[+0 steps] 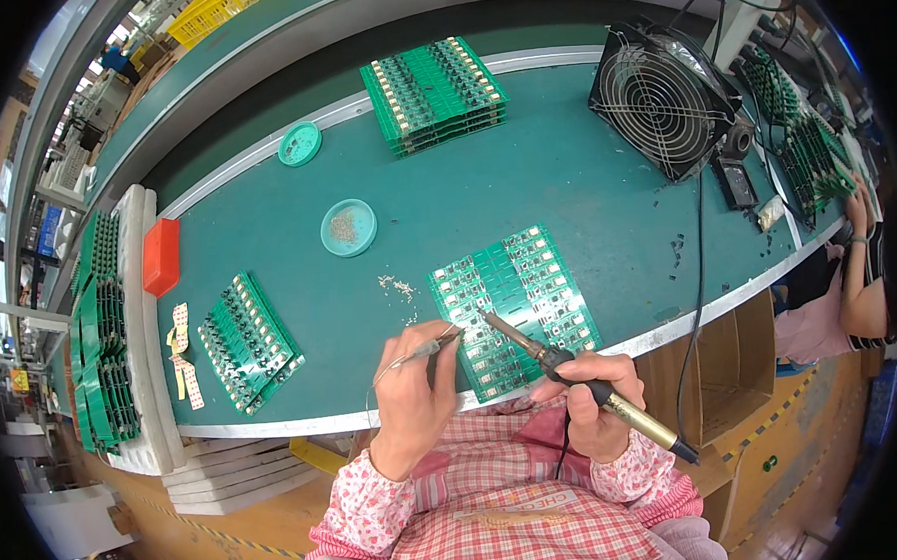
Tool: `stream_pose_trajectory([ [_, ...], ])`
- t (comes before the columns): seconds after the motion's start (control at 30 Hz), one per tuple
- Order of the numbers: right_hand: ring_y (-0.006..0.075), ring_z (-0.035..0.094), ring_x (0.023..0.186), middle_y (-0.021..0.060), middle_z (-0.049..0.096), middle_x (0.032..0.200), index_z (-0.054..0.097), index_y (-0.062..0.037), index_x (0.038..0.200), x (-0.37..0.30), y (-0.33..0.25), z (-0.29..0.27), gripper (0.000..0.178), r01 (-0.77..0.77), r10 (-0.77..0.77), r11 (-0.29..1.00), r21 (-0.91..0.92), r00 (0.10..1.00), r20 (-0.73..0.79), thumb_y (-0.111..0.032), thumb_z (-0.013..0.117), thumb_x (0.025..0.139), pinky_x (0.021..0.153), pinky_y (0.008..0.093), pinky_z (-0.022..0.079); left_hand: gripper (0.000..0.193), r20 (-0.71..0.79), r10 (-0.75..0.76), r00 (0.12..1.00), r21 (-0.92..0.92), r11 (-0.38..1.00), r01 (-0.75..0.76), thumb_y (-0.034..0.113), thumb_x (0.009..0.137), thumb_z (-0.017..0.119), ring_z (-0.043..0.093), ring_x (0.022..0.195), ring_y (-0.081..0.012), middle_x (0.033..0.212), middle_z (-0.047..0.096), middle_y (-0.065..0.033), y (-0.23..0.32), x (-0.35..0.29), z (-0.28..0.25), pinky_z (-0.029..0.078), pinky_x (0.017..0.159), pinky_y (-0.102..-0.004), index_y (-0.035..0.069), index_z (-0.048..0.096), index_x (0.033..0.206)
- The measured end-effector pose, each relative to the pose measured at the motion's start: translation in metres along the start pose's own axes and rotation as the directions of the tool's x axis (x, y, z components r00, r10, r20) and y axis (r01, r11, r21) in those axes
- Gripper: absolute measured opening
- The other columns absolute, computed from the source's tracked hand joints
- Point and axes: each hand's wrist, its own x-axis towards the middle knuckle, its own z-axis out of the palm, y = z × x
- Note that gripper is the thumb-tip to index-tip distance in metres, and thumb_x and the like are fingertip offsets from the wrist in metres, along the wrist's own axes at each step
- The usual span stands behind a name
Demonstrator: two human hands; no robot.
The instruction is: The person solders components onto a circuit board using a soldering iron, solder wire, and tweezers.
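Note:
A green circuit board panel (510,307) with rows of small parts lies near the table's front edge. My right hand (602,398) is closed around a soldering iron (635,419) with a black grip and a brass-coloured handle. Its tip is over the left half of the panel; contact cannot be made out. Beside the panel's left edge, my left hand (413,390) pinches a slim silvery pen-like tool (424,351), from which a fine wire trails. Its point reaches the board's edge. Tiny pale loose parts (399,287) are scattered left of the panel.
Round teal dishes (350,252) (299,143) hold small parts. Boards are stacked at the back (435,95) and left (249,344), near a red box (161,257). A black fan (656,101) stands back right; a black cable (696,269) crosses the edge. Another person's arm (858,262) is far right.

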Motion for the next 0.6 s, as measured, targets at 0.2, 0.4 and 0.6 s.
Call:
stream_pose_trajectory([
  [0.2, 0.0179, 0.073, 0.068, 0.0107, 0.074, 0.073, 0.062, 0.0010, 0.107, 0.0010, -0.0010, 0.0020, 0.017, 0.001, 0.000, 1.000, -0.019, 1.000, 0.024, -0.007, 0.066, 0.093, 0.061, 0.0284, 0.057, 0.022, -0.002, 0.006, 1.000, -0.005, 1.000, -0.006, -0.005, 0.083, 0.069, 0.064, 0.084, -0.0312, 0.100, 0.069, -0.0109, -0.0010, 0.0000, -0.0005, 0.050, 0.075, -0.0377, 0.003, 0.066, 0.103],
  [0.4, 0.0170, 0.073, 0.068, 0.0103, 0.074, 0.074, 0.063, 0.0011, 0.107, 0.0001, 0.0009, 0.0041, 0.016, -0.005, 0.005, 1.000, 0.009, 1.000, 0.013, -0.008, 0.066, 0.094, 0.060, 0.0279, 0.057, 0.018, 0.011, -0.006, 1.000, 0.002, 1.000, 0.006, -0.003, 0.086, 0.067, 0.065, 0.086, -0.0311, 0.100, 0.069, -0.0119, 0.0017, 0.0011, -0.0020, 0.051, 0.076, -0.0374, 0.002, 0.066, 0.103],
  [0.6, 0.0163, 0.073, 0.065, 0.0089, 0.073, 0.070, 0.062, 0.0005, 0.102, -0.0012, -0.0013, 0.0038, 0.013, -0.167, 0.166, 0.985, -0.042, 0.986, -0.022, -0.010, 0.065, 0.095, 0.058, 0.0268, 0.057, 0.014, 0.025, -0.016, 1.000, 0.006, 1.000, 0.016, -0.001, 0.089, 0.066, 0.066, 0.088, -0.0313, 0.100, 0.069, -0.0126, 0.0011, 0.0006, -0.0018, 0.051, 0.078, -0.0374, 0.001, 0.065, 0.103],
])
